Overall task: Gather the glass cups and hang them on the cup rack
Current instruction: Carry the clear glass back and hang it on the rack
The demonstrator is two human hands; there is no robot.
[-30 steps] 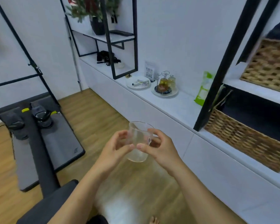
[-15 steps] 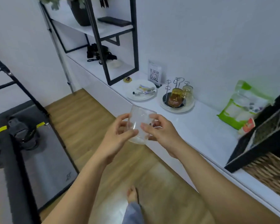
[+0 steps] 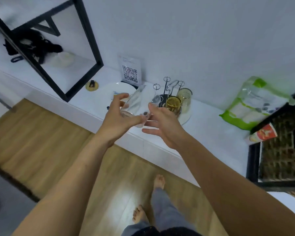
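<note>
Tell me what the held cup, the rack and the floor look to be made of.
Cup: clear glass, since the counter shows through it. Rack: likely polished metal wire, thin, shiny, with looped tips. Floor: wood or wood-look laminate, with brown grain and a glossy glare patch.

1. Left hand grips a clear glass cup, tilted.
2. Right hand, fingers spread, apparently touches its base.
3. Wire cup rack on the white counter bears an amber glass cup.

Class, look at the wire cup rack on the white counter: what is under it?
The cup rack stands on a round white plate. Cups and the right hand cover most of the plate, so only its right rim shows.
</note>
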